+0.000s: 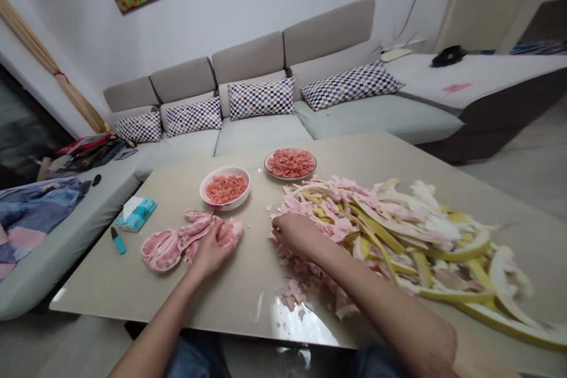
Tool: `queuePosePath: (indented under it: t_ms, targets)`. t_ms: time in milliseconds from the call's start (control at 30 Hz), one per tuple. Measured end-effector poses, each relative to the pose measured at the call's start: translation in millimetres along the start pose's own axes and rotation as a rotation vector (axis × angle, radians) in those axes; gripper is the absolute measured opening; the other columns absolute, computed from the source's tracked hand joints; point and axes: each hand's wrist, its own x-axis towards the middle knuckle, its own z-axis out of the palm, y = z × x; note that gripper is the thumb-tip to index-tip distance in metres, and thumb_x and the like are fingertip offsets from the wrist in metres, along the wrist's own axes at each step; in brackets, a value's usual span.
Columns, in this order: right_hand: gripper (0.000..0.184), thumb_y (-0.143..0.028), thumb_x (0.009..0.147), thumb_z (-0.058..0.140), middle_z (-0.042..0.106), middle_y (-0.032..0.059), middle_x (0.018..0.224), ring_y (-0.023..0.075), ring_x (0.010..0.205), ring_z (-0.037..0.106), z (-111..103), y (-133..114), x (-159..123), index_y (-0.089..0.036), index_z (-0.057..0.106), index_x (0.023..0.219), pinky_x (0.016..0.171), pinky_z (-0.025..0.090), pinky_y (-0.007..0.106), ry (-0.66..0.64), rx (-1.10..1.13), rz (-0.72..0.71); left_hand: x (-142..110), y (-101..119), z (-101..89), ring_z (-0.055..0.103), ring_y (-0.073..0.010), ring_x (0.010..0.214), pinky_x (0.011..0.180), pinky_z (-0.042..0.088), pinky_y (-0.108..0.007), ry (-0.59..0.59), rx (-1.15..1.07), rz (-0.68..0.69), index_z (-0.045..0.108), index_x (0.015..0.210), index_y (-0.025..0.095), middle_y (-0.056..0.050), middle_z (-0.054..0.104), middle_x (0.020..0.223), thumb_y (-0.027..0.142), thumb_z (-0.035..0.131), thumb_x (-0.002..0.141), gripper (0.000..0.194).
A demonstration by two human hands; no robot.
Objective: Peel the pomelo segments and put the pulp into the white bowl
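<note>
My left hand (211,253) has its fingers closed on a pink pomelo segment (231,233) at the table's left half. Beside it, several more peeled pomelo segments (162,249) lie in a loose cluster. My right hand (293,231) is at the left edge of a big heap of pomelo peel (376,218), made of pink membrane scraps and yellow-white rind strips. Its fingers are curled together, and what they hold, if anything, is hidden. A white bowl (227,207) of red pomelo pulp stands just beyond my left hand. Farther back is a plate (269,172) piled with more pulp.
On the left of the glossy table (146,301) lie a blue tissue pack (140,216) and a teal-handled knife (117,242). Small membrane scraps (292,290) are scattered near the front edge. A grey sofa (261,136) with checked cushions runs behind the table.
</note>
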Motion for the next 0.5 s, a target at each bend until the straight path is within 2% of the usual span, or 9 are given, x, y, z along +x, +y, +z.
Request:
queuePosePath:
  t_ms: [100,167,233,300,367,433,500]
  targets:
    - [0.028,-0.023,0.088,0.046,0.072,0.0129,0.1,0.0248,0.094,0.067,-2.0,-1.1,0.4,-0.018,0.072,0.097,0.073,0.045,0.029,0.026,0.058,-0.04,-16.5,0.9,-9.5,0.064,-0.0251,0.099,0.082,0.051,-0.04,-0.014,-0.293,-0.032,0.044,0.135,0.017,-0.018,0.062,0.121,0.045,0.054,0.085,0.058]
    - [0.028,-0.023,0.087,0.047,0.073,0.01,0.099,0.0221,0.093,0.067,-2.4,-3.2,0.3,-0.02,0.073,0.097,0.073,0.045,0.026,0.024,0.098,-0.074,-29.7,7.0,-11.8,0.064,-0.0237,0.092,0.083,0.052,-0.042,-0.028,-0.837,-0.156,0.055,0.126,0.017,-0.016,0.063,0.117,0.041,0.071,0.074,0.059]
    - [0.026,-0.024,0.087,0.048,0.073,0.0075,0.099,0.0196,0.092,0.067,-1.9,-5.7,-0.1,-0.021,0.073,0.096,0.074,0.045,0.024,0.014,0.129,-0.108,-40.0,15.1,-11.2,0.064,-0.0211,0.086,0.083,0.052,-0.041,-0.076,-1.043,-0.214,0.063,0.118,0.016,-0.014,0.066,0.106,0.037,0.077,0.068,0.056]
    - [0.026,-0.025,0.087,0.049,0.073,0.0064,0.099,0.0188,0.092,0.066,-0.5,-7.7,-0.4,-0.022,0.073,0.097,0.075,0.045,0.023,0.0,0.145,-0.132,-44.9,21.5,-10.9,0.064,-0.02,0.083,0.081,0.052,-0.038,-0.1,-1.11,-0.24,0.066,0.114,0.016,-0.013,0.068,0.101,0.036,0.078,0.066,0.053]
    - [0.026,-0.024,0.086,0.05,0.074,0.0066,0.099,0.0197,0.092,0.066,1.8,-8.5,-0.2,-0.022,0.073,0.098,0.073,0.045,0.024,-0.018,0.144,-0.141,-43.6,22.7,-15.3,0.065,-0.0208,0.083,0.077,0.052,-0.035,-0.071,-1.099,-0.239,0.065,0.115,0.017,-0.013,0.069,0.101,0.034,0.079,0.065,0.055]
    - [0.026,-0.023,0.085,0.051,0.074,0.0078,0.098,0.0214,0.091,0.067,4.6,-8.0,0.5,-0.021,0.074,0.098,0.072,0.045,0.026,-0.042,0.132,-0.135,-35.4,17.7,-27.6,0.065,-0.0233,0.09,0.078,0.052,-0.033,0.018,-1.02,-0.208,0.064,0.118,0.018,-0.013,0.069,0.106,0.033,0.08,0.064,0.058]
    - [0.026,-0.022,0.084,0.051,0.073,0.0096,0.097,0.0231,0.09,0.067,7.8,-6.6,1.6,-0.021,0.074,0.097,0.07,0.045,0.027,-0.069,0.115,-0.124,-20.9,7.2,-47.6,0.062,-0.0264,0.104,0.085,0.049,-0.033,0.152,-0.852,-0.145,0.063,0.119,0.02,-0.012,0.067,0.116,0.034,0.079,0.064,0.06]
